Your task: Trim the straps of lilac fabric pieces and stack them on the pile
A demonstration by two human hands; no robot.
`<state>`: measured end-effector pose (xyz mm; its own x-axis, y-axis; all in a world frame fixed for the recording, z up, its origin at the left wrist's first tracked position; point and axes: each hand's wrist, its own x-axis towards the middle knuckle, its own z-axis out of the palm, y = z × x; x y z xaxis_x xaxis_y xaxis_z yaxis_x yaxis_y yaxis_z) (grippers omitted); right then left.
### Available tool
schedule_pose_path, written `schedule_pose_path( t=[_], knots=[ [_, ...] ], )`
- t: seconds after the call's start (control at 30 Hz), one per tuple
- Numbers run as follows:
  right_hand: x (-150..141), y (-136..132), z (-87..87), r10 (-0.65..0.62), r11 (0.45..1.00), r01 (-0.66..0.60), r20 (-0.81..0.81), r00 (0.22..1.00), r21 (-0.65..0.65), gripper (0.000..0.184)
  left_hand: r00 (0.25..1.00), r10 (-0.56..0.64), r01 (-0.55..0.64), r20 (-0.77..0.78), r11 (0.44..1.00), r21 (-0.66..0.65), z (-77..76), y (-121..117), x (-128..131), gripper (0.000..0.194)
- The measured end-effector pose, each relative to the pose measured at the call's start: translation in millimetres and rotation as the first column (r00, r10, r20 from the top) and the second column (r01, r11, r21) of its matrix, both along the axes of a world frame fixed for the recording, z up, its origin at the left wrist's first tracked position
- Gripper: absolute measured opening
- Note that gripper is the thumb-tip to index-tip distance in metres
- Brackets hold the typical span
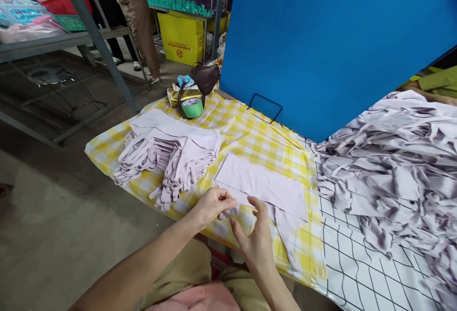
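Observation:
A pale lilac fabric piece [264, 182] lies flat on the yellow checked tablecloth [262, 137] just beyond my hands. One of its straps [289, 249] hangs down toward the near edge. My left hand [209, 206] is closed in a pinch on another lilac fabric strap [232, 210] at the piece's left side. To the right of it, my right hand [259, 239] has thumb and fingers apart, with nothing seen between them. On the left, a stack of matching lilac pieces [178, 132] lies with its many straps bunched toward me.
A large heap of lilac fabric [396, 178] covers the right side on a white grid cloth [342, 258]. A tall blue panel [321, 40] stands behind. Green tape [193, 108] and a dark bag [207, 78] sit at the far corner. A person [137, 11] stands beyond the metal rack [96, 35].

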<state>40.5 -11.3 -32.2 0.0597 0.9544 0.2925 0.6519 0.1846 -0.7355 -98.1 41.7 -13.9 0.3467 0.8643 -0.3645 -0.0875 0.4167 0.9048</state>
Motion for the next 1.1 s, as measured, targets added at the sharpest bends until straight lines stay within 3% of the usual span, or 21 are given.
schedule_pose_path(
  t=[0.23,0.37,0.57,0.67,0.73,0.8,0.87,0.9,0.97,1.1],
  knots=[
    [-21.3,4.7,-3.3,-0.017,0.996,0.008,0.09,0.996,0.093,0.016,0.994,0.069,-0.069,-0.081,0.998,-0.007,7.5,1.3,10.6,0.021],
    [-19.1,5.6,-0.4,-0.017,0.982,-0.014,0.163,0.987,0.188,0.014,0.99,0.097,-0.097,-0.105,0.995,0.01,6.4,2.9,12.2,0.024],
    [-1.8,8.3,-1.1,-0.004,0.966,-0.107,0.428,0.904,0.234,0.019,0.988,-0.002,-0.004,-0.157,0.999,-0.034,-1.4,7.8,15.2,0.028],
    [5.5,13.9,-1.6,-0.009,0.972,-0.092,0.427,0.904,0.215,0.023,0.937,-0.069,0.13,-0.343,0.979,0.159,-7.3,18.2,14.6,0.022],
    [10.3,21.2,-1.8,-0.018,0.985,-0.041,0.332,0.943,0.168,0.024,0.855,0.0,0.258,-0.519,0.868,0.425,-12.6,28.3,14.4,0.012],
    [16.0,30.7,-2.7,-0.033,0.996,0.011,0.235,0.971,0.093,0.025,0.758,0.106,0.434,-0.644,0.656,0.618,-19.3,39.5,15.3,0.01],
    [22.7,41.0,-4.9,-0.041,0.999,0.04,0.19,0.981,0.009,0.027,0.666,0.141,0.612,-0.732,0.458,0.645,-26.5,49.9,17.4,0.017],
    [26.0,45.9,-6.5,-0.037,0.999,0.044,0.189,0.981,-0.032,0.029,0.624,0.144,0.676,-0.768,0.394,0.623,-29.8,54.3,18.7,0.016],
    [31.8,54.2,-9.9,-0.016,0.995,0.037,0.21,0.978,-0.097,0.032,0.561,0.152,0.752,-0.814,0.318,0.578,-35.2,60.8,21.5,0.009],
    [37.6,64.3,-15.0,0.03,0.989,0.01,0.261,0.965,-0.15,0.035,0.52,0.185,0.794,-0.834,0.256,0.551,-41.5,66.4,25.3,0.007]
  ],
)
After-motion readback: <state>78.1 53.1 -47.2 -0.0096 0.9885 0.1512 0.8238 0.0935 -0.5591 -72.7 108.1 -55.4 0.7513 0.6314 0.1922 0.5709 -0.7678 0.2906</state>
